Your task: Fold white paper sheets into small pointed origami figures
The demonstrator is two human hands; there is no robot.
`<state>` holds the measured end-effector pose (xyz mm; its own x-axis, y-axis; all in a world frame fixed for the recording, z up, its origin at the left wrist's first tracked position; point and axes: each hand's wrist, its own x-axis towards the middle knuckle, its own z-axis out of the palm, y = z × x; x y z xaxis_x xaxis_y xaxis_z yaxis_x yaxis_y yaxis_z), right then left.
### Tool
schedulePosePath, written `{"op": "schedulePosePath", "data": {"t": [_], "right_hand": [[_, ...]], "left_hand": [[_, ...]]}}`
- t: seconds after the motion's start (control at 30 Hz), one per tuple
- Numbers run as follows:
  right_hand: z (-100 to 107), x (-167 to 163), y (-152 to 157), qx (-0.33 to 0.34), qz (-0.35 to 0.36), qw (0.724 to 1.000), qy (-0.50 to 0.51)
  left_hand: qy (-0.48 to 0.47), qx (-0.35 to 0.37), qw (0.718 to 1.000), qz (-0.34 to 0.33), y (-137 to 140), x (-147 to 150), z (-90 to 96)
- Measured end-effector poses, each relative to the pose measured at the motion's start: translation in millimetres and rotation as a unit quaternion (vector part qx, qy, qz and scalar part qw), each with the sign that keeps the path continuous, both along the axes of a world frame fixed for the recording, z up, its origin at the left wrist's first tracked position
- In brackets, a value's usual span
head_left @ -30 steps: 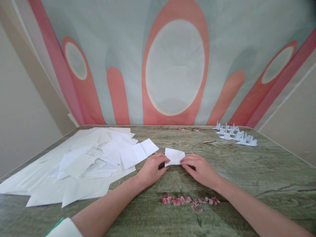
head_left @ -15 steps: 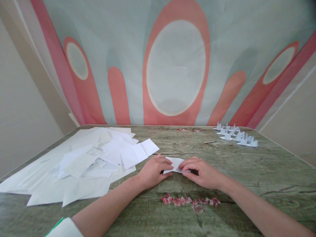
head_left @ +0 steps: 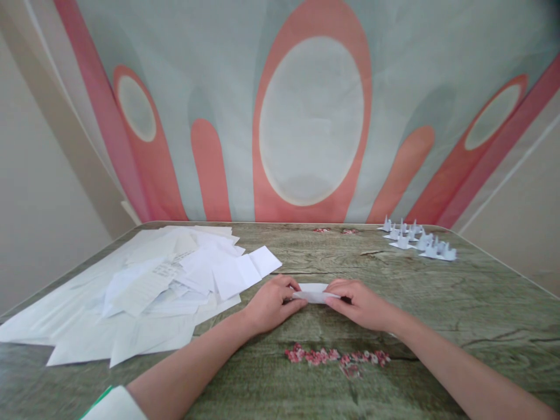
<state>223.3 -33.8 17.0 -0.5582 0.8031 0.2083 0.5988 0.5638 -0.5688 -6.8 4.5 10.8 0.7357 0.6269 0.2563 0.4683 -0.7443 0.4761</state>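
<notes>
Head view: my left hand (head_left: 270, 303) and right hand (head_left: 361, 303) both have their fingers (head_left: 292, 286) pinched shut on the folded paper (head_left: 314, 292), low over the surface (head_left: 437, 303), right of the loose sheets (head_left: 144, 286).

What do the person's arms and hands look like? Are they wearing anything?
Both hands, the left hand and right hand, are bare: no gloves, rings or watch show. The forearms are bare too. A white sleeve with a green edge shows at the left arm's upper end.

Bare forearms, white green-edged sleeve (head_left: 116, 405)
</notes>
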Motion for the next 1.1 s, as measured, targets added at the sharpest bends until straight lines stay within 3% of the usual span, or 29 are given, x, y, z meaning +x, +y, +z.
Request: {"op": "schedulePosePath", "data": {"t": [0.1, 0.37, 0.57, 0.63, 0.73, 0.8, 0.87, 1.1], "right_hand": [[-5, 1, 3, -0.046, -0.053, 0.997, 0.009], [-24, -1, 13, -0.045, -0.181, 0.981, 0.062], [-23, -4, 16, -0.028, -0.211, 0.976, 0.033], [-21, -5, 18, -0.034, -0.216, 0.975, 0.027], [-19, -6, 20, -0.039, -0.221, 0.974, 0.020], [-19, -6, 21, -0.042, -0.221, 0.974, 0.017], [-18, -6, 22, -0.044, -0.221, 0.974, 0.017], [-18, -4, 23, -0.057, -0.222, 0.973, 0.031]], "left_hand": [[-0.018, -0.031, 0.999, 0.025, 1, 2, 0.6], [-0.032, -0.067, 0.994, 0.082, 5, 6, -3.7], [-0.057, -0.073, 0.984, 0.154, 5, 9, -9.2], [-0.074, -0.043, 0.982, 0.166, 2, 9, -5.0], [-0.024, 0.091, 0.987, 0.128, -11, 12, 5.7], [0.042, 0.141, 0.987, 0.069, -24, 16, 11.7], [0.084, 0.175, 0.980, 0.051, -36, 20, 14.4], [0.188, 0.160, 0.969, 0.030, -49, 21, 6.5]]}}
